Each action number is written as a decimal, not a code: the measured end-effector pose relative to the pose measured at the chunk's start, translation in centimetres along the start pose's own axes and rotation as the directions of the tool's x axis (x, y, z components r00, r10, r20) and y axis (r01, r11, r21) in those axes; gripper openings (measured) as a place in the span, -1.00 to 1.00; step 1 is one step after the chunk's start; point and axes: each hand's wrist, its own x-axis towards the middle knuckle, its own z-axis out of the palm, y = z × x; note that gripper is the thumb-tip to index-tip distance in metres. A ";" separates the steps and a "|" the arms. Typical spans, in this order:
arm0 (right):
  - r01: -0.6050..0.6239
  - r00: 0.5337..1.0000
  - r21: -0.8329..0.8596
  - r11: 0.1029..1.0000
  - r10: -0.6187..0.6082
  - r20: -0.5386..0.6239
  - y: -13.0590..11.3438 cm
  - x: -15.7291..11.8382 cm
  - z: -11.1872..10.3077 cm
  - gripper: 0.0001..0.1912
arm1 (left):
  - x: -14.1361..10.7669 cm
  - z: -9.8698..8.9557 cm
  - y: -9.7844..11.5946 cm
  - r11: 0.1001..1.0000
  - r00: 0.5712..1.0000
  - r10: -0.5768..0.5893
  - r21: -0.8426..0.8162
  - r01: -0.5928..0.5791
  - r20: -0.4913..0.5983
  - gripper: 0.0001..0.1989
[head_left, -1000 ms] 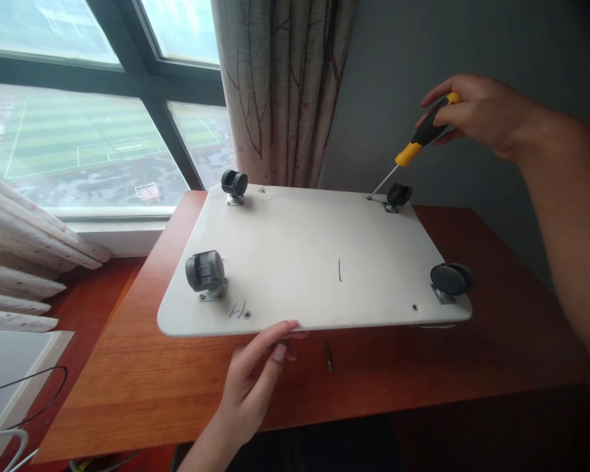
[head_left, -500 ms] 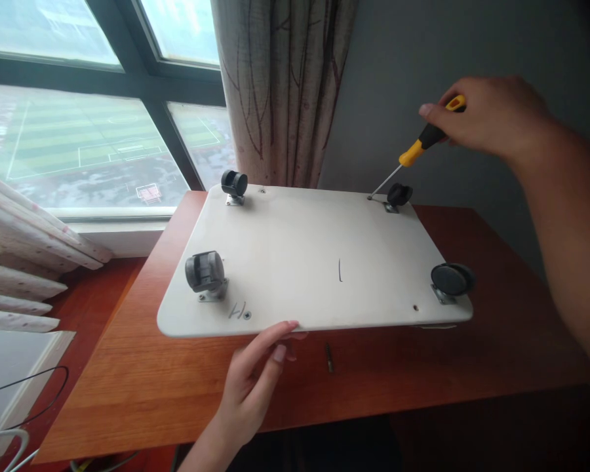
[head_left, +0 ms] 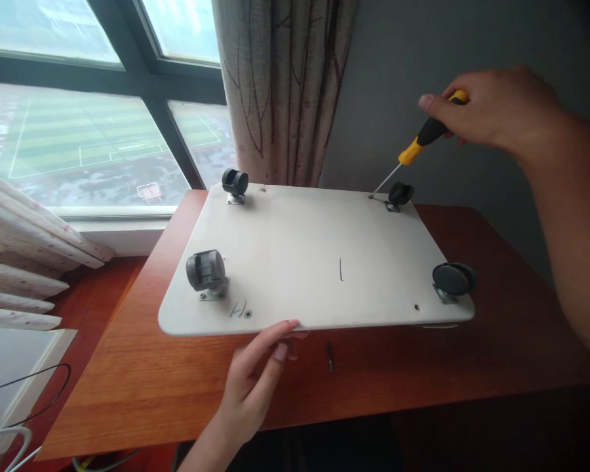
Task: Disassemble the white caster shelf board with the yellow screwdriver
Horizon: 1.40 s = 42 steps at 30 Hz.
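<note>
A white board (head_left: 299, 255) with rounded corners lies raised above the wooden table, several dark casters on its upper face. My right hand (head_left: 491, 108) is closed round the handle of a yellow and black screwdriver (head_left: 411, 151), which slants down to the left. Its tip meets a hole or screw at the board's far edge, left of the far right caster (head_left: 401, 194). At the near edge, the fingers of my left hand (head_left: 258, 377) touch the board, index fingertip on top and thumb apart below. A screw (head_left: 248, 314) shows near the near left caster (head_left: 206, 271).
The brown table (head_left: 128, 367) carries a small metal bit (head_left: 330, 357) in front of the board. Behind stand a patterned curtain (head_left: 288, 92), a window and a grey wall. Cables (head_left: 24, 436) hang at the lower left.
My right hand has turned slightly and shifted a little up on the screwdriver handle. The screwdriver's tip stays at the same spot, and my left hand has hardly moved.
</note>
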 end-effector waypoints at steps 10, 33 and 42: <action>-0.014 0.994 0.302 0.953 -0.019 0.108 0.2 0.3 0.0 -0.75 | 0.1 0.1 0.0 1.000 1.000 -0.003 -0.006 0.003 -0.004 -0.68; 0.013 0.992 0.453 0.891 -0.067 0.104 0.6 0.8 0.6 -0.53 | -0.2 0.0 -0.2 1.000 1.000 -0.007 0.011 0.006 0.026 -0.64; 0.017 0.998 0.058 0.998 -0.014 -0.053 -0.1 0.1 0.2 -0.67 | -0.1 0.0 -0.5 1.000 1.000 -0.001 0.013 0.000 0.020 -0.65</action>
